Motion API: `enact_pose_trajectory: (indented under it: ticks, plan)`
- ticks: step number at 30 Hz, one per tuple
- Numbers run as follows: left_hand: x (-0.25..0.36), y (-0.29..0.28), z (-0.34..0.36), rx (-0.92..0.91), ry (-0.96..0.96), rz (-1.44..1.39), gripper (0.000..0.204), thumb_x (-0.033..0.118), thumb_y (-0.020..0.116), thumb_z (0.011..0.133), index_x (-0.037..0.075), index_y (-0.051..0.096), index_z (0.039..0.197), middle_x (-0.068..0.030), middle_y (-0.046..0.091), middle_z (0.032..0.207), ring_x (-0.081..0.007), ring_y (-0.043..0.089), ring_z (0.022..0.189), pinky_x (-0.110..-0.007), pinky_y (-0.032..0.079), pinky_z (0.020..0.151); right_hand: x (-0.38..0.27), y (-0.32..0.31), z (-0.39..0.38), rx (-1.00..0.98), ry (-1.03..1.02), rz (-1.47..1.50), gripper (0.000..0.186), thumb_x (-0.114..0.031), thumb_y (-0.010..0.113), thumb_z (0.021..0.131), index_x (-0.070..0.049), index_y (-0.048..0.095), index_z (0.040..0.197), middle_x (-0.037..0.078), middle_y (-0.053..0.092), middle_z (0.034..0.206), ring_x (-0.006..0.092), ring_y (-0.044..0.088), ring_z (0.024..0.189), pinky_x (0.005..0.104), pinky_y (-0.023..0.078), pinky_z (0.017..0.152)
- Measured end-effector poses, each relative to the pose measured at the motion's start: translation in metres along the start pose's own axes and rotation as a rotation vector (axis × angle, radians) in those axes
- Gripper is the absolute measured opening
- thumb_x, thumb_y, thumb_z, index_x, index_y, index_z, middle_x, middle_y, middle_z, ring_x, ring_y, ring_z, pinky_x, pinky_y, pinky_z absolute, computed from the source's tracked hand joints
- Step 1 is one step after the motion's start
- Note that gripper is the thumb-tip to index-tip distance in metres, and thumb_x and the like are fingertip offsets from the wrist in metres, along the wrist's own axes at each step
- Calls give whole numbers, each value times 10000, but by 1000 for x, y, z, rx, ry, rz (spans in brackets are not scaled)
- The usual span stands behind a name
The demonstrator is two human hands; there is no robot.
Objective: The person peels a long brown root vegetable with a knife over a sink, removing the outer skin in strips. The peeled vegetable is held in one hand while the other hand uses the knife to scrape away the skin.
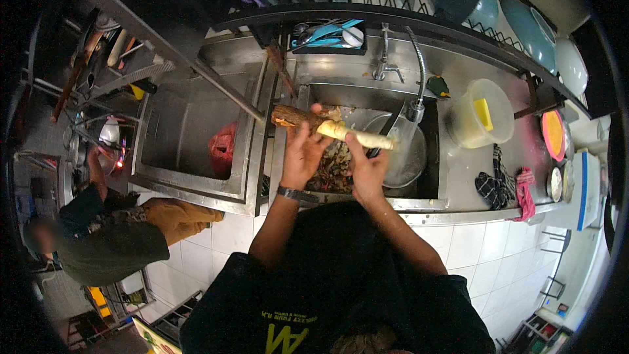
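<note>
Over the sink [357, 89], my left hand [304, 156] is wrapped round a long cassava root [298, 117]. Rough brown skin covers its left end, while the right part is bare and pale. My right hand [368, 174] is closed beside the pale part, on what looks like a dark knife [393, 122]; the fingers partly hide it. Below the root, brown peelings and scraps [335, 167] lie in the sink. A round metal bowl or strainer [419, 160] sits at the sink's right side, under the flexible tap [415, 113].
A second basin [180, 134] with a red bag [223, 147] is at left. On the right counter stand a translucent tub [468, 124] and cloths [496, 183]. A dark rack bar [432, 19] crosses above, near a cutlery tray [327, 37]. Another person [118, 242] works at far left.
</note>
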State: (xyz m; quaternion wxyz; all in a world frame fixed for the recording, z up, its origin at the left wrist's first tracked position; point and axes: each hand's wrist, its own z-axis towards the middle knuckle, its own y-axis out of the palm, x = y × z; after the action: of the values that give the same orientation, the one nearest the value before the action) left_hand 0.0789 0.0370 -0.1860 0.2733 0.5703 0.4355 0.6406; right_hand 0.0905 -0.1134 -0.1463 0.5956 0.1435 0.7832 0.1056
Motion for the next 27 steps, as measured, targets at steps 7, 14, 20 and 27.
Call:
enact_pose_trajectory:
  ticks: [7, 14, 20, 27]
  plan:
    - [5, 45, 19, 151, 111, 354, 338, 241, 570, 1079, 148, 409, 1361, -117, 665, 1134, -184, 691, 717, -335, 618, 597, -13, -56, 8, -539, -69, -301, 695, -162, 860, 872, -3, 501, 1445, 63, 678, 1062, 125, 678, 840, 261, 560, 731]
    - [44, 78, 17, 35, 24, 276, 595, 626, 319, 1071, 88, 570, 1029, -51, 625, 808, -153, 553, 488, -272, 461, 399, -103, -68, 5, -654, 3, -508, 641, -343, 641, 1031, -63, 431, 1568, 21, 634, 759, 87, 591, 669, 275, 515, 698]
    - [38, 114, -10, 15, 109, 255, 398, 423, 311, 1119, 101, 511, 1243, -68, 651, 964, -170, 646, 767, -302, 556, 646, -122, -10, -10, -649, -448, -989, 620, -530, 484, 1056, -251, 389, 1601, 173, 752, 1012, 408, 730, 809, 495, 564, 764]
    - [34, 126, -27, -73, 128, 82, 536, 305, 331, 1128, 177, 222, 1637, -104, 556, 1424, -234, 594, 1244, -417, 504, 1039, -105, -2, 1, -597, -814, -955, 721, -572, 598, 979, -233, 409, 1587, 144, 770, 1069, 409, 728, 757, 510, 587, 736]
